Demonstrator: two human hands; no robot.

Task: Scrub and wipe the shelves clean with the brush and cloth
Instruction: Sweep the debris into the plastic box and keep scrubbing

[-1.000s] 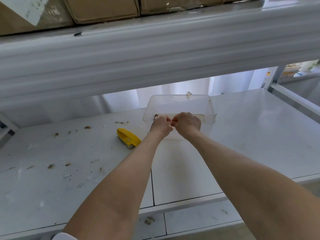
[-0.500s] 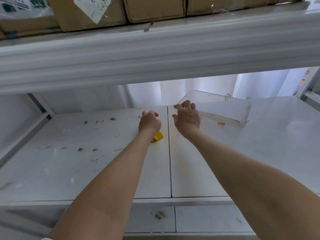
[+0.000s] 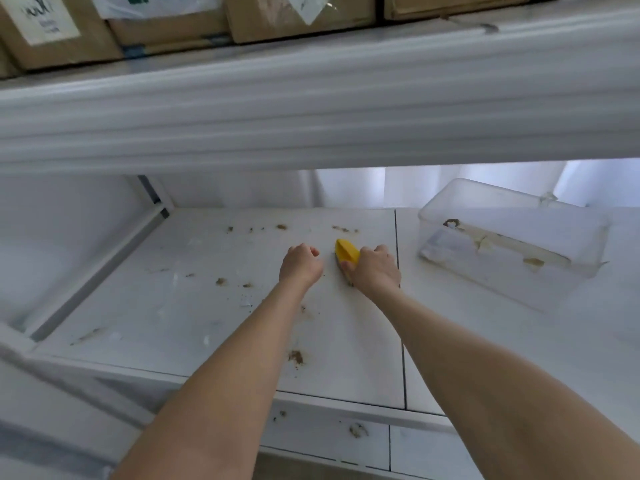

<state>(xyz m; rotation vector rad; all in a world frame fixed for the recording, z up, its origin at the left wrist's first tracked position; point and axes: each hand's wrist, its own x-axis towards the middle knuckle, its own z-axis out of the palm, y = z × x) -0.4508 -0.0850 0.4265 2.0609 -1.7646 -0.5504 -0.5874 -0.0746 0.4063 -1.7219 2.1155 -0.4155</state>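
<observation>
The yellow scrubbing brush [image 3: 346, 251] sits bristles-down on the white shelf [image 3: 173, 306], near the middle of its depth and just left of the seam [image 3: 399, 306] between two shelf panels; its pointed yellow end sticks out beyond the hand, angled away and to the left. The right hand [image 3: 376, 271] lies over the brush's rear half, palm down, fingers curled over the top and far side and the thumb pressed against the near left edge, so the grip is clamped on the brush; the right forearm runs straight in from the lower right, wrist in line with it. The left hand [image 3: 300, 264] is just beside the brush on its left, not touching it; its fingers are folded into the palm in a loose fist that holds nothing, knuckles up, low over the shelf, though whether it rests on the surface I cannot tell; the left forearm reaches in from the lower middle, bare like the other. Brown dirt crumbs [image 3: 295, 357] are scattered over the left panel, some beyond the hands, some between the forearms. On the right panel, well apart from the brush, stands a clear plastic container [image 3: 512, 244] with torn label residue on its side. Above, the white upper shelf edge [image 3: 311, 109] spans the view; cardboard boxes [image 3: 298, 15] stand on it.
</observation>
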